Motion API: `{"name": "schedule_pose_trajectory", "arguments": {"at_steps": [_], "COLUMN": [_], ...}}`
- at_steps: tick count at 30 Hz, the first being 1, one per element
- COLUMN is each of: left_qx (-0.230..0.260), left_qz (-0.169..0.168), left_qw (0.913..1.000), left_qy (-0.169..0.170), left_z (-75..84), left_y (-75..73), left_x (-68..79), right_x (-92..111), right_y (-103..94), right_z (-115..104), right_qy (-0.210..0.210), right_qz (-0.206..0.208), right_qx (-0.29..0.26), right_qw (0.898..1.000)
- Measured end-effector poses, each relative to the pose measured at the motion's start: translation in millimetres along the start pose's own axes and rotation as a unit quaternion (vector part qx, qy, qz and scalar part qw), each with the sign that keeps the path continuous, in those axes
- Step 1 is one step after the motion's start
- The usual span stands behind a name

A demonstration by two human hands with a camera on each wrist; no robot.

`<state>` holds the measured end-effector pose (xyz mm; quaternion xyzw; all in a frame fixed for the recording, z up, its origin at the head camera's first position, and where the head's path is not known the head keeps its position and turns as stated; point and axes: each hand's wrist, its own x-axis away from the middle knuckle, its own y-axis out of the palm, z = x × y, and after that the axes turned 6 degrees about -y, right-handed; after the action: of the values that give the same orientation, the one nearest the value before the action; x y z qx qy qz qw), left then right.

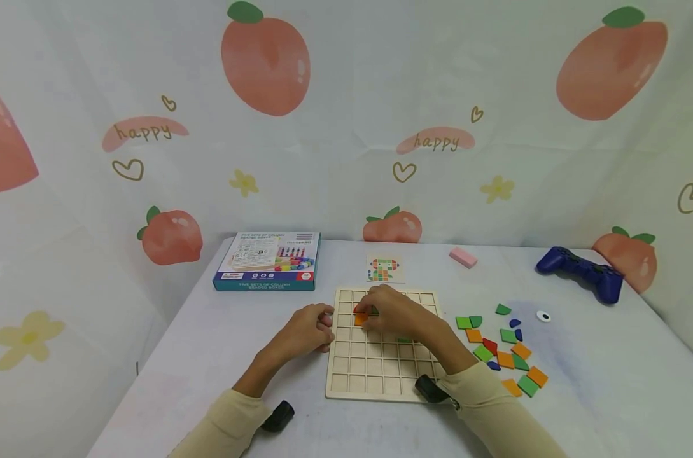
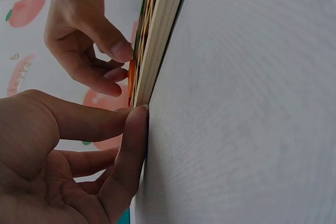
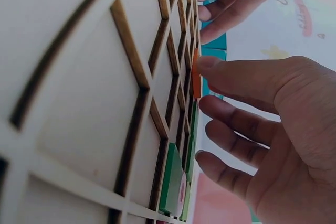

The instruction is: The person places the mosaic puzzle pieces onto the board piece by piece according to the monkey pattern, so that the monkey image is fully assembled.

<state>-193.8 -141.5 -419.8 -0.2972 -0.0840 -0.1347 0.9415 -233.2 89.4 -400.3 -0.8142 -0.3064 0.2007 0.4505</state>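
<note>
Orange tile (image 1: 360, 320) against parted right fingers (image 3: 223, 111)

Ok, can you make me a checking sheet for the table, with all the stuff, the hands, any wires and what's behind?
Surface: white table, faint bluish patch at right.
Job's things: board with grid, mostly bare; orange tile in it; loose tiles right of it, orange, green, red and blue; card behind it.
Clutter: box back left; pink block and controller back right.
Hands: left hand pinches the board's left edge; right hand touches the orange tile.
Cables: nothing seen.
Surroundings: white backdrop with peaches, hearts, flowers and "happy".
</note>
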Motion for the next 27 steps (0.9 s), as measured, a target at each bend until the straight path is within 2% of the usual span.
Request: {"name": "schedule_pose_trajectory", "arguments": {"at_steps": [10, 16, 22, 27], "left_qx": [0.006, 0.008, 0.004, 0.0], "left_qz": [-0.005, -0.004, -0.002, -0.001], "left_qw": [1.0, 0.9999, 1.0, 1.0], "left_qy": [-0.006, -0.008, -0.003, -0.003], "left_z": [-0.9, -1.7, -0.1, 1.2], "left_y": [0.1, 1.0, 0.8, 0.5], "left_x": [-1.3, -2.1, -0.3, 0.2], "right_x": [-3, -1, 10, 26], "right_y": [2.4, 0.7, -6.9, -17.9], "right_z": [0, 1, 7, 18], "right_qy": [-0.014, -0.021, -0.028, -0.008], "right_qz": [-0.004, -0.008, 0.002, 0.015], "right_qx": [0.01, -0.005, -0.024, -0.028], "right_qw": [1.0, 1.0, 0.999, 0.999]}}
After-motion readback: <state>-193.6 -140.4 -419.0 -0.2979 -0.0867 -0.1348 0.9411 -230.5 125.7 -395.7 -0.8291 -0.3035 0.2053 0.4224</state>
